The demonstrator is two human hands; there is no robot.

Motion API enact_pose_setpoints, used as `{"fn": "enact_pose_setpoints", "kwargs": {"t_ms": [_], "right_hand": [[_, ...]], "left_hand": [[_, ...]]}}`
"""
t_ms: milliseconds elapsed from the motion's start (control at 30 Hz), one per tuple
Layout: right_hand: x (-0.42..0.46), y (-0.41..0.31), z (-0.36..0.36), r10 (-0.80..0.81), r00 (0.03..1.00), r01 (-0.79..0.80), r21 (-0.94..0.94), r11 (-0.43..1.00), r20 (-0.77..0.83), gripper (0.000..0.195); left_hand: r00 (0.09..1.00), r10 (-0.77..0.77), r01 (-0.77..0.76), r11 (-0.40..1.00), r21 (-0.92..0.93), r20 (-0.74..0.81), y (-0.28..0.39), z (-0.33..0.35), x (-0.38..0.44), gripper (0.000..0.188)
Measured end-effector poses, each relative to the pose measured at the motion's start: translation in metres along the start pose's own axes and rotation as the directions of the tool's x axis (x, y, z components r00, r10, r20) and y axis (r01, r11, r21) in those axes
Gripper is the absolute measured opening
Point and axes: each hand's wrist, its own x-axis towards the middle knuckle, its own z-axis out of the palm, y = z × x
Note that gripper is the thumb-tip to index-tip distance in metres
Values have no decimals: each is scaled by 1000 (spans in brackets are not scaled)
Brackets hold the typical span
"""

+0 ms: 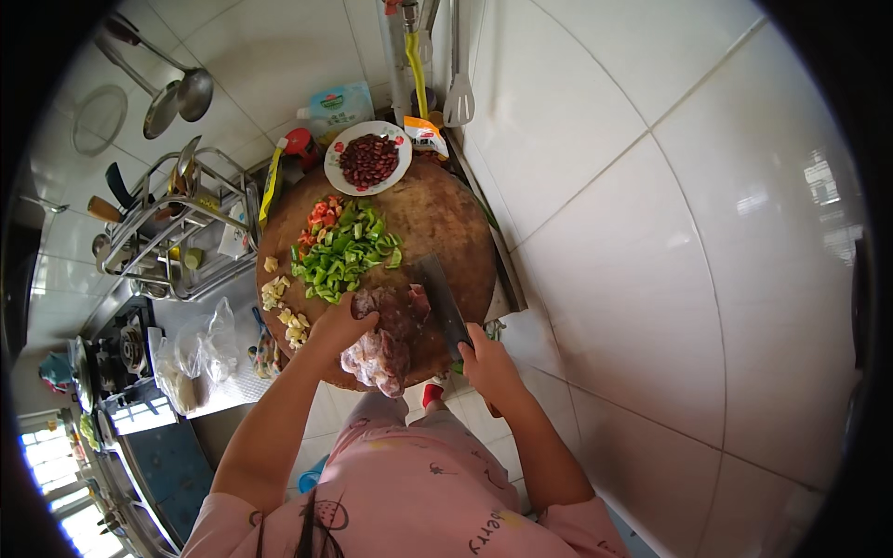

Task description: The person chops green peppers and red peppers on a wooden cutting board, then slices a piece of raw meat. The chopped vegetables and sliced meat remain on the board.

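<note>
My left hand [345,323] rests on the upper left part of a large piece of raw, partly frosty meat [380,352] at the near edge of a round wooden chopping board [446,209]. In my right hand [488,366] is the handle of a cleaver [444,300], its blade upright just right of the meat. A small cut chunk of red meat [418,302] lies between them. Beyond the meat are chopped green peppers [345,254] and chopped red peppers [323,217]. Chopped garlic [294,328] lies at the board's left edge.
A floral plate [336,178] of dark red beans [368,162] sits at the board's far edge, near packets and a red-lidded container [301,143]. Left are a metal utensil rack [174,209], plastic bags [209,352] and a gas stove [129,349]. A tiled wall [628,279] rises on the right.
</note>
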Motion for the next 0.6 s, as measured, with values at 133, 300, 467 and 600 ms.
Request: {"fn": "enact_pose_setpoints", "kwargs": {"t_ms": [133,300,467,600], "right_hand": [[-5,21,10,-9,998,19,166,986,-62,23],[-21,17,-2,113,993,-119,279,953,40,22],[-29,22,-8,118,993,-119,308,944,23,15],[-31,18,-12,140,989,-149,297,943,52,15]], "left_hand": [[1000,6,-7,998,-65,-17,5,-10,-15,73],[793,594,-499,759,418,-132,-40,0,-32,70],[636,768,-640,471,607,75,-37,-1,-64,80],[655,755,-633,522,572,35,-55,27,-44,83]]}}
